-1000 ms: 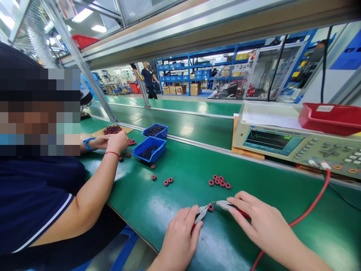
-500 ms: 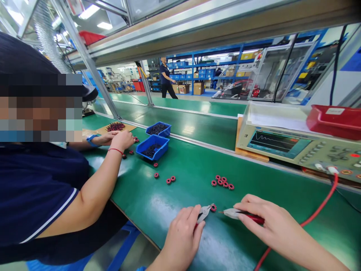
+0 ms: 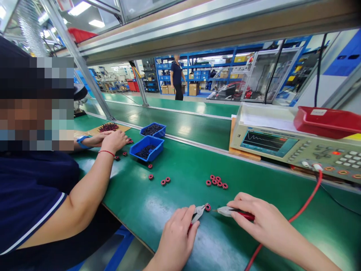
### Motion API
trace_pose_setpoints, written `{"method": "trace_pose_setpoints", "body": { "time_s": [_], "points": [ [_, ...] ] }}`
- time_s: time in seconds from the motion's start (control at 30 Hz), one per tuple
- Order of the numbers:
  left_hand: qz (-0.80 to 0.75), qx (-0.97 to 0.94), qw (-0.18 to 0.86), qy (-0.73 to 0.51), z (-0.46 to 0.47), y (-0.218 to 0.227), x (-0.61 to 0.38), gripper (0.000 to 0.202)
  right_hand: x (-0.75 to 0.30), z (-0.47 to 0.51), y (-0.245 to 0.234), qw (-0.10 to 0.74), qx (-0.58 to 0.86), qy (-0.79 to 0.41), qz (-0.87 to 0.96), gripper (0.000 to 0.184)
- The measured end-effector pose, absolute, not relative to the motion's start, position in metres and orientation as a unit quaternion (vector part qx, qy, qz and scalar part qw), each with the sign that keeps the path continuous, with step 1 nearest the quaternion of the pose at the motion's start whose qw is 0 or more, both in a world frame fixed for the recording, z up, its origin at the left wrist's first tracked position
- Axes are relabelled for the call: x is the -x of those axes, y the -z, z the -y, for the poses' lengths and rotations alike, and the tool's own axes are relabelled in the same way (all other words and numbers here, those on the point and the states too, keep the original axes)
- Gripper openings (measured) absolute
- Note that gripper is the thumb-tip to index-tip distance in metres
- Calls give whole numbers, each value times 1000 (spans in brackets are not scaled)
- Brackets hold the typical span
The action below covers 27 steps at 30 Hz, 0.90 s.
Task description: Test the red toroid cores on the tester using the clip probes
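My left hand [image 3: 176, 235] is closed around a red-handled, silver-jawed tool [image 3: 199, 213], like pliers or a large clip. Its tip meets a small red-and-black wound ring [image 3: 208, 207] on the green bench. From the right, my right hand [image 3: 261, 216] grips a second red-handled tool with a tapered silver nose [image 3: 225, 211]. A thin copper-coloured end sticks out of that nose towards the ring, with a small gap between. My fingers cover much of both handles. Just beyond the ring lies a cluster of similar wound rings [image 3: 216, 182].
A tester with a waveform screen [image 3: 267, 143] stands at the right, a red tray [image 3: 328, 121] on top. Its red cable [image 3: 307, 205] passes beneath my right wrist. Blue bins [image 3: 148, 148] hold dark parts. At left a co-worker's hands [image 3: 115, 140] handle small parts. Someone stands beyond the bench.
The whole view has shifted, so the bench things appear further left. Both hands keep their tools and their places about the ring. The distant person has moved right.
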State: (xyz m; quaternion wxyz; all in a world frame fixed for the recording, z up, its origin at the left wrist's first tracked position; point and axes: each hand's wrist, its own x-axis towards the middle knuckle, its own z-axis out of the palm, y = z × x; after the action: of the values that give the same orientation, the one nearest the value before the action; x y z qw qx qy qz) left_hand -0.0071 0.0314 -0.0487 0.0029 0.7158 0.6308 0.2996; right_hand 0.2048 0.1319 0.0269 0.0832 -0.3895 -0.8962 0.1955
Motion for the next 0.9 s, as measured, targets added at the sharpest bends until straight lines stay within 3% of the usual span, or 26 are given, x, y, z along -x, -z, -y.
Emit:
{"method": "trace_pose_setpoints", "body": {
  "time_s": [0.9],
  "points": [
    [-618,-732,-38,-285,-34,56,14,29,-202,-130,-30,79,415,-226,878,21]
  ]
}}
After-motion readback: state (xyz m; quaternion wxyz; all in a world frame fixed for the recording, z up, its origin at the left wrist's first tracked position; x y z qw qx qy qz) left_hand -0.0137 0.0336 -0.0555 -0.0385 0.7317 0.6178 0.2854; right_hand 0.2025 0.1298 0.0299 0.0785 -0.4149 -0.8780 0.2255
